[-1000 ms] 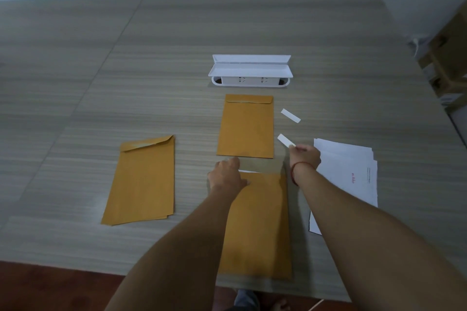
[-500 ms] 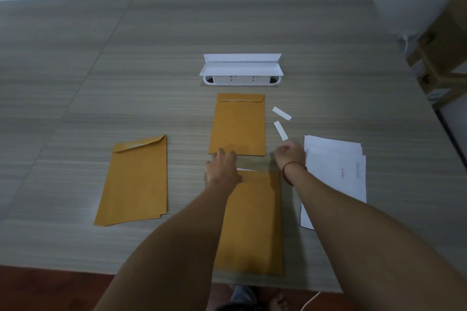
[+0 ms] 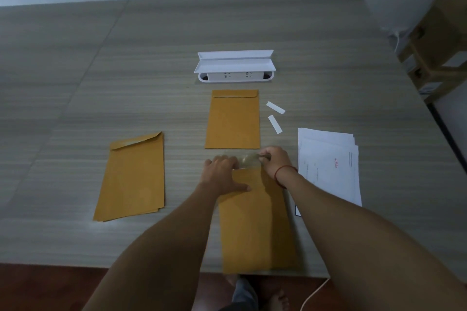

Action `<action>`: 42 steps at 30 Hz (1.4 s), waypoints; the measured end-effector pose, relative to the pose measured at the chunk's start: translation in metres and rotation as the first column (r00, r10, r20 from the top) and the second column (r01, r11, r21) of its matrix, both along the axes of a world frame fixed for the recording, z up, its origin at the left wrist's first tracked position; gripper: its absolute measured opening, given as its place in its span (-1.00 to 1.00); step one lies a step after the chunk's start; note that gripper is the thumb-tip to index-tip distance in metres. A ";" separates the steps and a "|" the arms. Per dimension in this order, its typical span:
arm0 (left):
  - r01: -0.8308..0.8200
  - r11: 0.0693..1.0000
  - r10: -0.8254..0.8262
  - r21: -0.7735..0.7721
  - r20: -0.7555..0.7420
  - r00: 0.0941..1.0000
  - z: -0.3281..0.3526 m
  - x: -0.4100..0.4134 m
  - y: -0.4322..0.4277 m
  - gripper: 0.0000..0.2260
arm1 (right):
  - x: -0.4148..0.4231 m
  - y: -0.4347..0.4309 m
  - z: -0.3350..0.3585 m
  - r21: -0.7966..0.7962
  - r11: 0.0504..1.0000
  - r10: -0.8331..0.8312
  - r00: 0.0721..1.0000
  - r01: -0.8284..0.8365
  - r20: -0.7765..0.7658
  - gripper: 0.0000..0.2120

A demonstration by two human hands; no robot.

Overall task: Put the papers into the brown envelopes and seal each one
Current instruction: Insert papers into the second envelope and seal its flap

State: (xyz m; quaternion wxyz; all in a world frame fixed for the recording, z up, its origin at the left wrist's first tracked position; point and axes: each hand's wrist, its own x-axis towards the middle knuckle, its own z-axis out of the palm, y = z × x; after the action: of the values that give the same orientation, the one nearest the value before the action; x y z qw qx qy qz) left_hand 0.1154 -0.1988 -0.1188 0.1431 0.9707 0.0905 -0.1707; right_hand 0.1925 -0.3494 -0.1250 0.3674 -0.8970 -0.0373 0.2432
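A brown envelope [image 3: 257, 230] lies lengthwise at the table's near edge, between my forearms. My left hand [image 3: 222, 174] rests on its top end with the thumb spread across the paper. My right hand [image 3: 274, 160] pinches the right end of the envelope's flap [image 3: 249, 160], which is blurred. Beyond them lies a second brown envelope [image 3: 233, 121] with its flap folded down. To the left is a small stack of brown envelopes [image 3: 132, 177], the top one with its flap loose. White papers [image 3: 328, 166] are stacked at the right.
Two white peel-off strips [image 3: 275, 107] [image 3: 275, 124] lie right of the far envelope. A white socket box with its lid up [image 3: 235, 65] stands farther back. A wooden frame and cardboard boxes [image 3: 439, 40] stand off the table's right side. The near table edge [image 3: 151, 264] is close.
My right hand dropped the white strip beside the other one, then moved left to the near envelope's flap. My left hand slid up over the envelope's top end.
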 end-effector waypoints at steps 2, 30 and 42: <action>-0.002 1.000 0.002 0.013 -0.033 0.999 0.000 -0.001 0.002 -0.39 | 0.000 0.000 0.000 0.007 1.000 -0.020 1.000 0.020 0.006 -0.79; -0.035 0.996 0.022 0.081 0.166 0.986 0.004 -0.005 -0.006 -0.65 | -0.025 0.010 0.005 -0.274 0.945 0.232 0.958 -0.181 0.168 -0.70; -0.040 0.997 0.039 0.073 0.021 0.999 -0.024 -0.037 -0.018 -0.59 | -0.053 0.007 -0.006 -0.537 0.743 0.494 0.869 -0.399 0.037 -0.37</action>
State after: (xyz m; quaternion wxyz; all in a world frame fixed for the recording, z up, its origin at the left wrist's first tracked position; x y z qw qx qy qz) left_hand 0.0781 -0.2172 -0.1425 0.1117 0.9749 0.1144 -0.1551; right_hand 0.1393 -0.3426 -0.1307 0.0411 -0.9439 -0.2181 0.2444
